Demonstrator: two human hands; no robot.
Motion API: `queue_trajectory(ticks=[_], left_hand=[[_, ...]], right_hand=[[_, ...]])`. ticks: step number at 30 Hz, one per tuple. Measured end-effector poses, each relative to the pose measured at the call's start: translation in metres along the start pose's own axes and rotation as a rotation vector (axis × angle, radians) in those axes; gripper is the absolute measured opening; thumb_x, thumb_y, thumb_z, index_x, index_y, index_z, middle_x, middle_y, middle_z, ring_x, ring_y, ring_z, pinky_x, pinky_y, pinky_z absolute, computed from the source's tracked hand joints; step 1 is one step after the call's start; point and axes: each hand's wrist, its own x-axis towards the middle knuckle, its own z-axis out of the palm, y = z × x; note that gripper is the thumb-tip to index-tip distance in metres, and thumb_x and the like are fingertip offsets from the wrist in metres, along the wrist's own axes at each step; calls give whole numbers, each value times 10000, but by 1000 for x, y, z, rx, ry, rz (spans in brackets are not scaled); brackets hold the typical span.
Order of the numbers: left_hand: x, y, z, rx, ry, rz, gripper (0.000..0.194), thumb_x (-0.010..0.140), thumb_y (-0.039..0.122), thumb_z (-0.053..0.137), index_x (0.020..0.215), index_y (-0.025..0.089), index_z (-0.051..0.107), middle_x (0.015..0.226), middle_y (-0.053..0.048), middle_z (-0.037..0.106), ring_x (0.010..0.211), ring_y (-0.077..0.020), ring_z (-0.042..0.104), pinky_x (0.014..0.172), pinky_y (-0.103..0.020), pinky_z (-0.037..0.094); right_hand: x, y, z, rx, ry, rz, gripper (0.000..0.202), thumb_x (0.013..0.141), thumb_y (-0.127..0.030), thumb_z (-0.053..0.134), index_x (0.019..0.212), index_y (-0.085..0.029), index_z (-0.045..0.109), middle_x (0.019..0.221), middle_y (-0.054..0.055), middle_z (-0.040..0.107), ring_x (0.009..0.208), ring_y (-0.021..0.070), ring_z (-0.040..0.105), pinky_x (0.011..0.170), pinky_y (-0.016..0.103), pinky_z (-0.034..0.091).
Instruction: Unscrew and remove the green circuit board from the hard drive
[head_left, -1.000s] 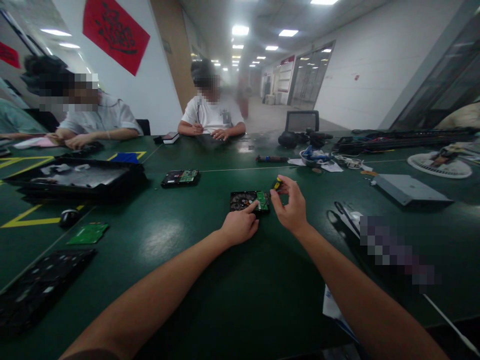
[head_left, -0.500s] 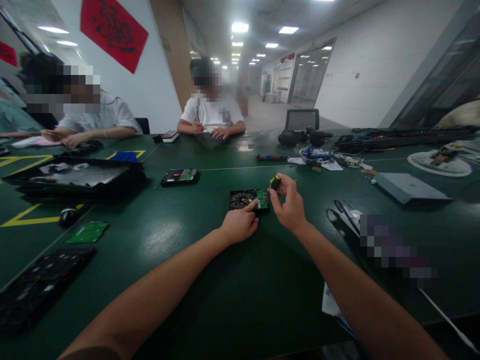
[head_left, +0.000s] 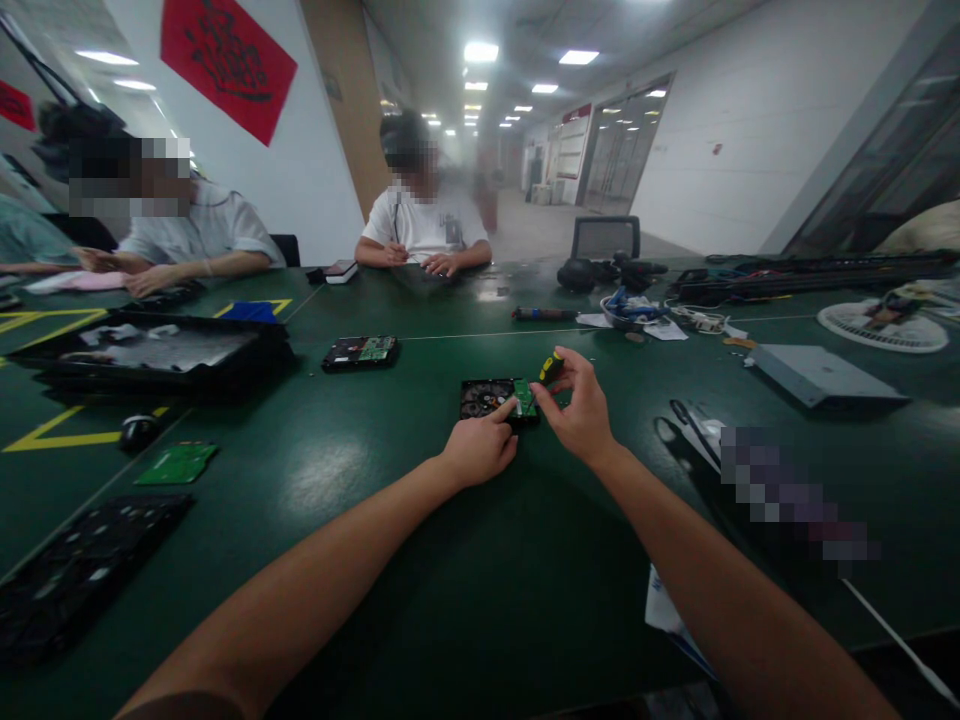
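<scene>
Tilted more than a second ago, the screwdriver (head_left: 551,367) is pinched in the right hand (head_left: 580,405), angled toward the hard drive (head_left: 480,394) on the counter (head_left: 427,620). The left hand (head_left: 480,450) rests a finger there, its grip hard to tell. Screw work seems in hand, calling for steady pressure.

Bright rectangular white ceiling panels (head_left: 481,53) at twelve o'clock light the scene, while the smooth dark-green desk (head_left: 405,600) falls dim toward six o'clock and carries a pale glare patch at eight. A milky haze softens the long grey-floored corridor (head_left: 540,225) near twelve, and the wide lens bends the pale white wall (head_left: 750,130) aslant at two; coarse pixel blocks mask patches at ten, eleven and four.
</scene>
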Motion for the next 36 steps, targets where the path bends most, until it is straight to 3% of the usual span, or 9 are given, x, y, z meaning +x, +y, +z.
queue_trajectory(ticks=[4,10,15,21,26,31,36], left_hand=[[0,0,0,6,-3,4,423,1024,420,402,939,203,756,1660,1,360,957,-229,744,766,-374,614],[0,0,2,15,2,3,420,1025,421,401,935,203,749,1671,15,333,949,-219,745,752,-356,610],[1,0,2,21,-2,-3,421,1024,420,401,949,207,756,1665,7,347,943,-222,747,768,-364,612],[1,0,2,11,7,-5,414,1019,417,411,925,207,755,1660,0,358,936,-222,746,765,-366,608],[0,1,0,20,-1,-5,438,1025,423,391,911,196,747,1643,-15,393,918,-214,746,742,-351,608],[0,2,0,20,0,-8,431,1022,415,397,909,193,749,1637,-16,404,922,-216,748,750,-351,610],[1,0,0,3,-7,1,425,1021,408,395,921,195,749,1656,-2,366,938,-221,748,769,-360,612]], right_hand=[[2,-1,-2,10,-21,-4,608,948,-287,622,1505,-288,379,1358,129,587,1023,244,687,878,461,642],[1,-2,-3,-55,0,-25,621,932,-317,662,1498,-287,407,1308,118,595,922,232,675,835,464,647],[2,-4,-5,-77,-32,-53,619,965,-272,600,1541,-294,373,1357,121,582,991,247,676,897,488,634],[2,-4,-5,-76,-13,-41,625,957,-290,626,1534,-298,384,1241,108,622,976,255,682,898,500,638],[-1,-1,-2,-49,0,-30,636,980,-260,579,1560,-294,321,1379,134,573,1017,255,686,917,499,634],[-1,-2,-2,-66,28,-51,608,946,-275,642,1502,-295,396,1260,111,599,946,231,677,865,466,648],[-1,-4,-1,-60,28,-56,622,953,-240,615,1520,-280,363,1354,130,580,983,239,687,895,479,638]])
